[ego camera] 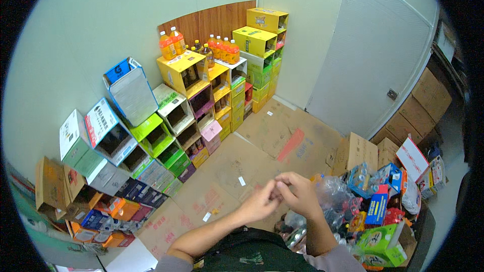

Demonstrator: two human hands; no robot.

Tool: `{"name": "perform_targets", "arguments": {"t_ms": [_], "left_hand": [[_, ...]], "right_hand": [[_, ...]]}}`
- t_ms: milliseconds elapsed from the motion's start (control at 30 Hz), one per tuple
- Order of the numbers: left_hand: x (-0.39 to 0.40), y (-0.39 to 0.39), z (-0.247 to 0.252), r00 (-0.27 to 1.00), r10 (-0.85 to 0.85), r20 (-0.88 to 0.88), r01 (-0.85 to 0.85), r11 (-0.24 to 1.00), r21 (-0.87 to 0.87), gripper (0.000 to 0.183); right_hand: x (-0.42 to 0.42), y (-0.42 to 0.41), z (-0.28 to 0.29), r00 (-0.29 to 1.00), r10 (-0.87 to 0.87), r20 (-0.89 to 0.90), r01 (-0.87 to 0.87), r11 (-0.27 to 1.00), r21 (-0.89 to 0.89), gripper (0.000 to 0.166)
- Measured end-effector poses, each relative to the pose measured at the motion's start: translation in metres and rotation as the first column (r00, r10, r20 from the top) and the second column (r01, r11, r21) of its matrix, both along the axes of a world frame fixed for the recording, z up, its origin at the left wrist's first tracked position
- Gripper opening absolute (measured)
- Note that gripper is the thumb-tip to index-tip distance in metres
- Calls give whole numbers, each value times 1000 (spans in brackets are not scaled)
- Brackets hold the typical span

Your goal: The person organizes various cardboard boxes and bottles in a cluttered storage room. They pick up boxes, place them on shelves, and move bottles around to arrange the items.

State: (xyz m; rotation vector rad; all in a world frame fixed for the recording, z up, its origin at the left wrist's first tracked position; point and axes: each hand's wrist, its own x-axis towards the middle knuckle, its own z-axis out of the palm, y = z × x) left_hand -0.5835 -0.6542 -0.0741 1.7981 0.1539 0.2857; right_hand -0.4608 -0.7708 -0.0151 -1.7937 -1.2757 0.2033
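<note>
My left hand (pixel 260 203) and my right hand (pixel 300 193) meet in front of my body, fingers curled against each other. Whether anything small sits between the fingertips cannot be made out. Beneath them, flattened cardboard sheets (pixel 227 158) with printed markings cover the floor. Right of my right hand lies a heap with clear plastic wrap (pixel 332 192), a blue crate (pixel 359 183) of clear plastic bottles and a green carton (pixel 382 245). To the left, open drink cartons are stacked along the wall, among them a yellow carton (pixel 183 71) with orange-drink bottles (pixel 172 43) on top.
A grey door (pixel 363 56) stands at the right, with stacked brown boxes (pixel 412 113) beside it. An open brown carton (pixel 357 153) sits near the heap. More cartons rise in the far corner (pixel 261 41). White paper scraps (pixel 242 181) lie on the floor.
</note>
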Motion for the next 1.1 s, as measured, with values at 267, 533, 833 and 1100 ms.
{"name": "perform_targets", "arguments": {"t_ms": [267, 533, 833, 1100], "left_hand": [[162, 117, -52, 929, -324, -176, 360, 901, 242, 34], [327, 349, -24, 927, -280, -250, 351, 881, 317, 37], [432, 545, 14, 973, 99, -210, -44, 967, 250, 38], [541, 683, 10, 802, 591, 84, -552, 680, 483, 27]], "right_hand": [[129, 75, -59, 939, -215, -267, 161, 964, -211, 27], [289, 205, -65, 928, -328, -174, 272, 920, -280, 27], [453, 336, -76, 938, -260, -231, 168, 920, -354, 28], [632, 465, -72, 982, -122, -141, 67, 937, -343, 25]]}}
